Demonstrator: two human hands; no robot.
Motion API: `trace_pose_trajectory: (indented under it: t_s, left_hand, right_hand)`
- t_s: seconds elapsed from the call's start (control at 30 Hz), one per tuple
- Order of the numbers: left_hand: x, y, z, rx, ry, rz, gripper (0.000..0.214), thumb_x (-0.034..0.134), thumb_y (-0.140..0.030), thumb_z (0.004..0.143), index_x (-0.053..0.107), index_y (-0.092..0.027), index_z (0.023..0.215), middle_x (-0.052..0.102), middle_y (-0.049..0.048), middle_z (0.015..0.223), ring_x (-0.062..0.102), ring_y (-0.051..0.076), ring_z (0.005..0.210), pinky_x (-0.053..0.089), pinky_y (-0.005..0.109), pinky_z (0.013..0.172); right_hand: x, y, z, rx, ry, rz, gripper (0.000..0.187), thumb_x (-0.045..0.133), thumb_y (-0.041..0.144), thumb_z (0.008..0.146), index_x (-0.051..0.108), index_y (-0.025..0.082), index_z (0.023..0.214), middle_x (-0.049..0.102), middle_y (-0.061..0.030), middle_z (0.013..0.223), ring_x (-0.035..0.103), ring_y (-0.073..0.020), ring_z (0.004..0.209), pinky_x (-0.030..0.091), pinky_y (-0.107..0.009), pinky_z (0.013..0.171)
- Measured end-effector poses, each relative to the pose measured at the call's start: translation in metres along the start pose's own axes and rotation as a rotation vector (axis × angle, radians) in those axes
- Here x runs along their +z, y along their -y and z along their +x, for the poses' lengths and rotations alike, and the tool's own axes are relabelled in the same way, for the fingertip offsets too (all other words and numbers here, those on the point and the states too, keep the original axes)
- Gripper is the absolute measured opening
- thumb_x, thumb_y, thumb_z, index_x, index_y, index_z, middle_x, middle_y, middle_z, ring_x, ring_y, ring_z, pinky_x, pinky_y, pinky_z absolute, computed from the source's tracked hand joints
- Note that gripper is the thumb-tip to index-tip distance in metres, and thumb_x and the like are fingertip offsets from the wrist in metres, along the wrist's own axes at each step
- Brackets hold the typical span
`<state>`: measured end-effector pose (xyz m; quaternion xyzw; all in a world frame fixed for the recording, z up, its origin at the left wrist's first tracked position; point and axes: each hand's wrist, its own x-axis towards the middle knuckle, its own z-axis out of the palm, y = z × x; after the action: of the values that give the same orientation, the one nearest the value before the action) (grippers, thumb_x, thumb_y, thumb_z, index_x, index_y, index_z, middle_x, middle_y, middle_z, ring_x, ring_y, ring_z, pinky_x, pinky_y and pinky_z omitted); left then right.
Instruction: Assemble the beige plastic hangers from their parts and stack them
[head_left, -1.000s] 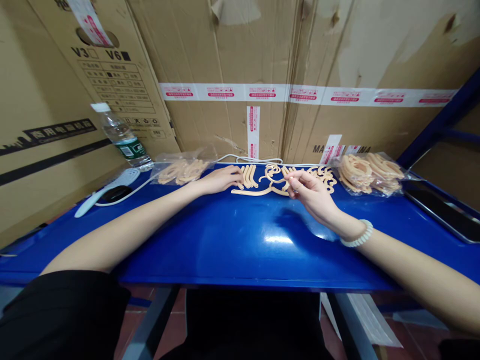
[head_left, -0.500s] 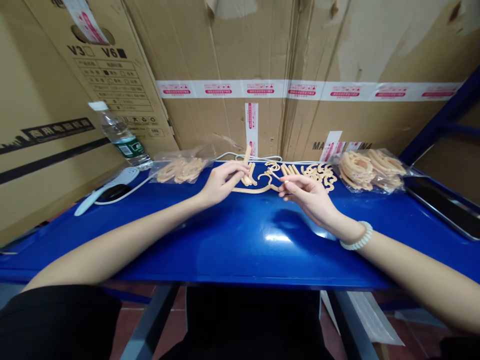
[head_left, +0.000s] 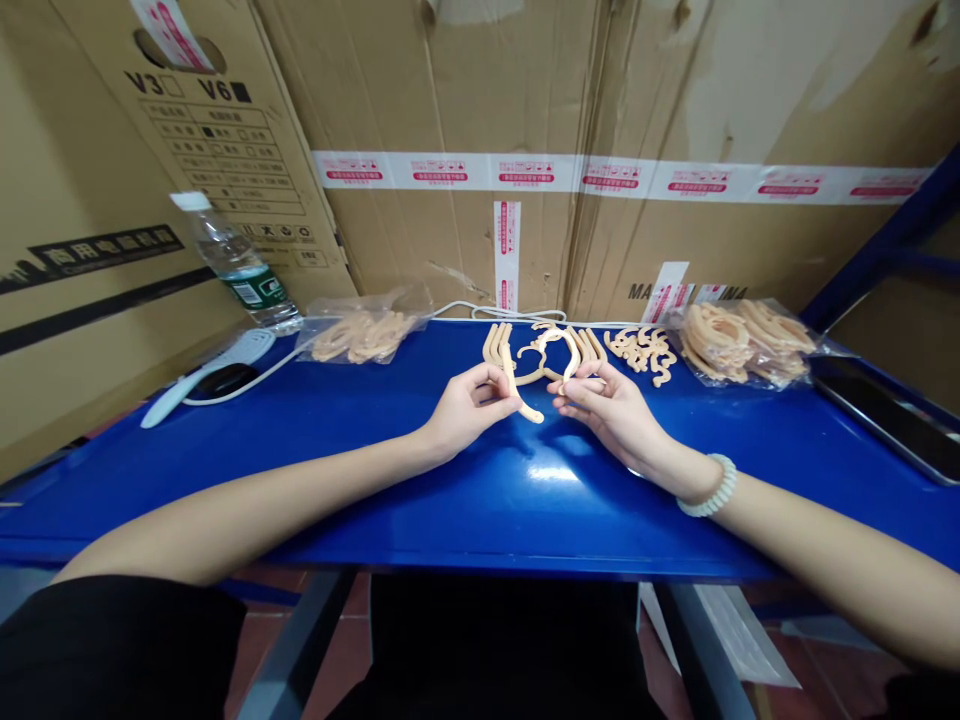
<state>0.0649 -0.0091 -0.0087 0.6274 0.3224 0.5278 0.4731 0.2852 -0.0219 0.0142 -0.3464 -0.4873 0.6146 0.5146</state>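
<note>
My left hand pinches a beige, bent hanger arm between thumb and fingers, its lower end pointing toward the right. Opposite it, my right hand is closed on a second curved hanger arm, which rises from the fingertips. The two held pieces are apart, above the blue table. Behind them lies a hanger with a hook, partly hidden by my hands. Loose hanger arms lie in a row behind my left hand, and more arms lie behind my right.
Small hook pieces are heaped right of the arms. Clear bags of beige parts lie at left and right. A water bottle, hairbrush, black mouse and phone sit around the blue table.
Both hands have come nearer to me. The left hand's arm now points down and right instead of standing up, and the right hand's piece has turned upward.
</note>
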Motion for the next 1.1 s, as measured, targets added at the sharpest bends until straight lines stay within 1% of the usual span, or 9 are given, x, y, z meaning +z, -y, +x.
trace_pose_trajectory:
  t_s: [0.07, 0.13, 0.27, 0.4, 0.47, 0.63, 0.8, 0.93, 1.1]
  left_hand:
    - [0.001, 0.000, -0.001, 0.001, -0.017, -0.005, 0.033, 0.083, -0.026, 0.072, 0.051, -0.018, 0.076, 0.057, -0.0032, 0.078, 0.062, 0.011, 0.075, 0.056, 0.028, 0.079]
    - [0.002, 0.001, -0.002, 0.011, -0.041, -0.023, 0.036, 0.083, -0.023, 0.070, 0.049, -0.019, 0.079, 0.054, -0.0045, 0.078, 0.061, 0.010, 0.075, 0.055, 0.026, 0.078]
    - [0.002, 0.005, -0.003, -0.007, -0.059, -0.083, 0.045, 0.084, -0.020, 0.068, 0.046, -0.021, 0.092, 0.058, -0.0037, 0.087, 0.062, 0.011, 0.078, 0.055, 0.027, 0.079]
    - [0.003, 0.004, -0.004, -0.005, -0.037, -0.101, 0.053, 0.085, -0.022, 0.069, 0.051, -0.021, 0.110, 0.063, 0.0038, 0.106, 0.066, 0.016, 0.098, 0.055, 0.033, 0.092]
    - [0.004, 0.002, -0.005, 0.005, -0.016, -0.078, 0.048, 0.085, -0.024, 0.070, 0.055, -0.020, 0.107, 0.063, 0.0043, 0.105, 0.066, 0.018, 0.101, 0.055, 0.035, 0.095]
    - [0.006, -0.001, -0.010, 0.048, 0.015, -0.024, 0.034, 0.084, -0.028, 0.075, 0.055, -0.020, 0.089, 0.061, -0.0005, 0.086, 0.067, 0.016, 0.086, 0.058, 0.035, 0.089]
    - [0.005, 0.000, -0.013, 0.089, -0.004, 0.043, 0.031, 0.082, -0.032, 0.077, 0.056, -0.019, 0.087, 0.060, -0.0001, 0.087, 0.066, 0.015, 0.085, 0.058, 0.030, 0.081]
    - [0.005, -0.001, -0.015, 0.117, 0.043, 0.042, 0.028, 0.080, -0.035, 0.080, 0.058, -0.019, 0.085, 0.060, 0.0010, 0.086, 0.066, 0.016, 0.085, 0.057, 0.030, 0.079]
    - [0.006, -0.005, -0.017, 0.158, 0.082, 0.061, 0.021, 0.078, -0.029, 0.084, 0.059, -0.019, 0.084, 0.061, 0.0027, 0.086, 0.064, 0.016, 0.081, 0.055, 0.030, 0.076]
  right_hand:
    - [0.000, -0.001, 0.000, 0.015, 0.002, 0.012, 0.042, 0.091, 0.027, 0.069, 0.062, 0.022, 0.100, 0.079, -0.0030, 0.091, 0.073, -0.0127, 0.076, 0.059, -0.027, 0.078]
    - [-0.001, -0.002, 0.001, 0.024, 0.020, 0.004, 0.043, 0.090, 0.028, 0.070, 0.065, 0.021, 0.103, 0.079, -0.0042, 0.093, 0.073, -0.0121, 0.077, 0.059, -0.025, 0.077]
    - [0.000, -0.005, 0.001, 0.017, 0.064, -0.036, 0.032, 0.089, 0.033, 0.071, 0.065, 0.019, 0.088, 0.079, -0.0059, 0.097, 0.074, -0.0126, 0.081, 0.058, -0.021, 0.072]
    - [0.000, -0.007, 0.000, 0.038, 0.096, -0.019, 0.034, 0.089, 0.035, 0.073, 0.064, 0.019, 0.089, 0.079, -0.0056, 0.095, 0.075, -0.0174, 0.089, 0.060, -0.025, 0.074]
    - [0.001, -0.007, -0.001, 0.060, 0.127, -0.005, 0.032, 0.088, 0.035, 0.074, 0.065, 0.019, 0.089, 0.078, -0.0054, 0.095, 0.075, -0.0180, 0.091, 0.061, -0.027, 0.077]
    - [0.004, -0.005, -0.004, 0.116, 0.209, 0.045, 0.028, 0.086, 0.035, 0.078, 0.065, 0.018, 0.085, 0.076, -0.0062, 0.097, 0.074, -0.0178, 0.087, 0.063, -0.030, 0.079]
    - [0.004, -0.004, -0.005, 0.150, 0.240, 0.074, 0.028, 0.084, 0.035, 0.081, 0.063, 0.017, 0.084, 0.076, -0.0077, 0.095, 0.076, -0.0207, 0.087, 0.063, -0.033, 0.080]
    - [0.005, -0.004, -0.006, 0.163, 0.251, 0.053, 0.029, 0.084, 0.034, 0.080, 0.063, 0.016, 0.083, 0.076, -0.0082, 0.093, 0.077, -0.0211, 0.086, 0.062, -0.032, 0.082]
    - [0.005, -0.003, -0.005, 0.170, 0.243, 0.055, 0.031, 0.086, 0.034, 0.077, 0.062, 0.016, 0.083, 0.076, -0.0067, 0.090, 0.077, -0.0207, 0.081, 0.063, -0.030, 0.078]
